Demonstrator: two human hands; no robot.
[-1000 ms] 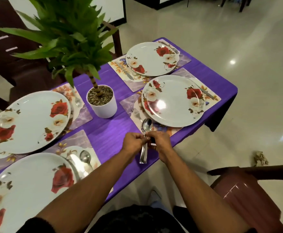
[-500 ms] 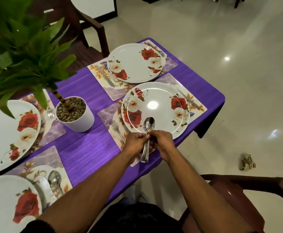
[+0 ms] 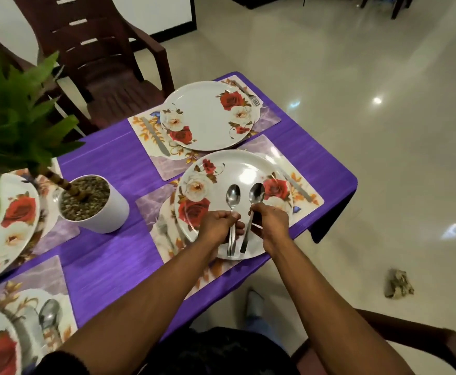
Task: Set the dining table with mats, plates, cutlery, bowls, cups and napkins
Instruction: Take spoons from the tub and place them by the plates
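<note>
**Two spoons held over the near plate**

While both hands hover above the near plate [image 3: 237,169], each grips cutlery of its own; the left hand [image 3: 217,223] has its fingers curled round the handles of the left spoon [image 3: 233,197], where what looks like more than one handle hangs below the fist, though how many cannot be told; the right hand [image 3: 271,221] pinches the right spoon [image 3: 256,193] partway down its handle, the bowl tilted toward 1 o'clock; the two hands are apart, with a narrow gap between them, and the two spoon bowls stand side by side over the middle of the plate.

That plate, white with red and cream roses, rests on a floral mat [image 3: 297,169]; a fork [image 3: 164,230] lies on the mat at the plate's 8 o'clock, and a knife [image 3: 298,186] at its 3 o'clock; at 12 o'clock from it a second plate [image 3: 208,115] sits on its own mat [image 3: 268,119], with a knife [image 3: 155,136] at its 9 o'clock and a fork [image 3: 251,97] at its 2 o'clock.

Everything stands on a purple surface [image 3: 108,266]; a white pot [image 3: 105,212] with a green plant [image 3: 18,125] is at 9 o'clock from the near plate; two further plates lie at the left edge, one with a spoon [image 3: 49,315] beside it; a brown chair [image 3: 99,50] stands across the surface.
</note>
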